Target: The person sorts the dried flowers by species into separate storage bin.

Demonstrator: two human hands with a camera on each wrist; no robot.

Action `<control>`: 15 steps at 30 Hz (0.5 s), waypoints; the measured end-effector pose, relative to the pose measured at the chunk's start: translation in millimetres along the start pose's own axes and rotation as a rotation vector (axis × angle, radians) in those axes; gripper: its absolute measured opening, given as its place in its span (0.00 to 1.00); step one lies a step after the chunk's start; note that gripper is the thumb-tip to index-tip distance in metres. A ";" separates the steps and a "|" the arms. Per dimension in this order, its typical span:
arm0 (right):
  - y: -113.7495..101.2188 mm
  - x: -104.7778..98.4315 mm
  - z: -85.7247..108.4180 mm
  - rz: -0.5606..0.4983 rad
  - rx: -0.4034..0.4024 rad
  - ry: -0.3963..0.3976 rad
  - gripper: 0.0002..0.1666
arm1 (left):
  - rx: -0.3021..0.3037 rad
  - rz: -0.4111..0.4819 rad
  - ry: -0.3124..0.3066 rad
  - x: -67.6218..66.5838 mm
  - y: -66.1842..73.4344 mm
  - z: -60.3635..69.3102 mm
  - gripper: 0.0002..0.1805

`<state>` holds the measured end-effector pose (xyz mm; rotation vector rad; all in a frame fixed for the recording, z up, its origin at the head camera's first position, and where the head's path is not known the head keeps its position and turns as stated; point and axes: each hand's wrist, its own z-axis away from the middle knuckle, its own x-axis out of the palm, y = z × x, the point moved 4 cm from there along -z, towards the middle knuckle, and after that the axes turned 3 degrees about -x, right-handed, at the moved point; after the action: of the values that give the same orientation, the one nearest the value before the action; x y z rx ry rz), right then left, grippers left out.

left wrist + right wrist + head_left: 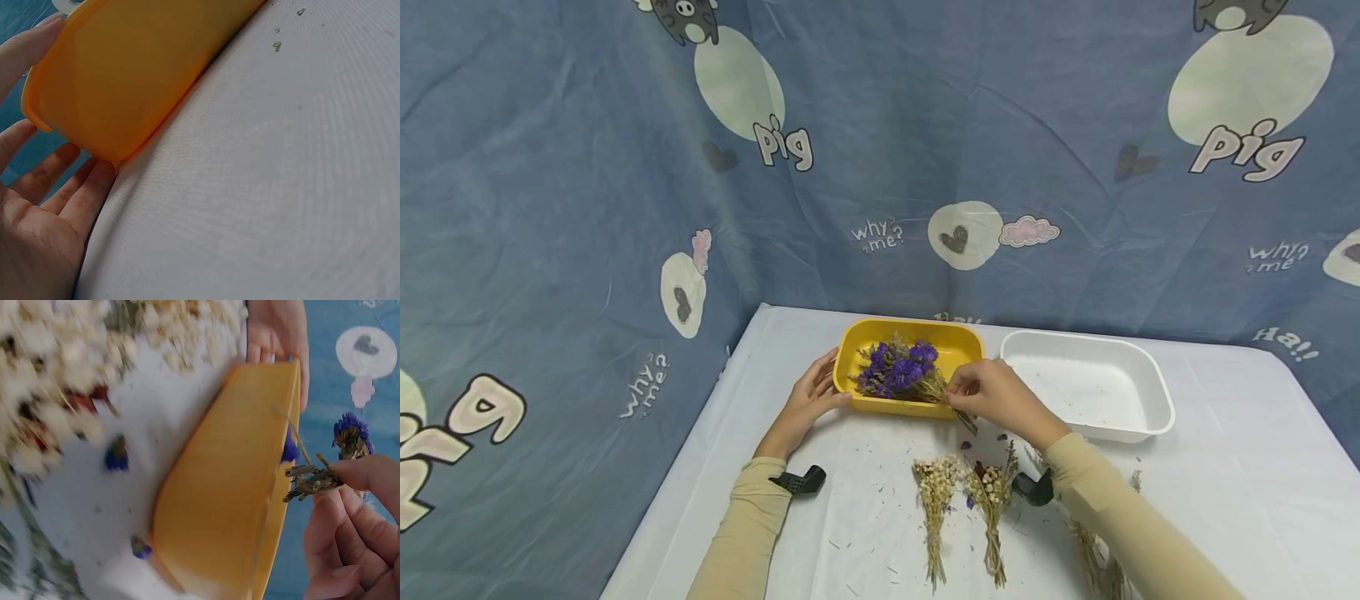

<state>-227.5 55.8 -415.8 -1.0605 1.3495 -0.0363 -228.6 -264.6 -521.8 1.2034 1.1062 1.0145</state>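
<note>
- Stems of a purple dried-flower bouquet (898, 368) are pinched between the thumb and fingers in the grip of the right hand (996, 393).
- The bouquet lies in a yellow tray (961, 340), its blooms toward the left and middle, its stems crossing the front rim near the right corner.
- A thin pale string shows by the stems in the right wrist view.
- The left hand (807, 402) is not clenched; its fingers, loosely extended, touch the outside of the yellow tray's left end, with the thumb at the front left corner.
- Just to the right of the yellow tray stands a white tray (1086, 387), wider and shallow.
- In front of the trays, nearer the person, lie a cream bouquet (935, 492) and, just right of it, a cream and dark red bouquet (991, 492), both with stems toward the person.
- Farther right, another dried bunch (1093, 554) is partly hidden by the right forearm.
- Loose purple florets (117, 454) and small plant scraps dot the white-covered worktop (857, 512).
- Both arms wear beige sleeves (741, 517), with a black device at each wrist.
- Behind hangs a blue cloth (865, 92) printed with "pig" and "why me?".
</note>
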 end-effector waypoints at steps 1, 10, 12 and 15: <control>1.0 -1.0 -3.0 0.004 0.010 -0.004 0.05 | -0.002 -0.002 0.001 0.1 0.1 0.3 0.45; 12.7 -7.8 -31.9 0.137 0.043 -0.084 0.06 | -0.011 -0.009 0.010 -0.1 -2.3 -0.8 0.45; 14.8 -8.3 -37.5 0.165 0.042 -0.107 0.06 | -0.012 -0.011 0.013 -0.7 -2.5 -1.0 0.45; 17.1 -7.7 -44.9 0.198 0.040 -0.134 0.07 | -0.016 -0.008 0.019 -1.1 -2.7 -1.2 0.45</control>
<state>-274.5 43.2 -414.2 -0.8761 1.3210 0.1518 -229.9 -265.8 -524.4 1.1782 1.1143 1.0287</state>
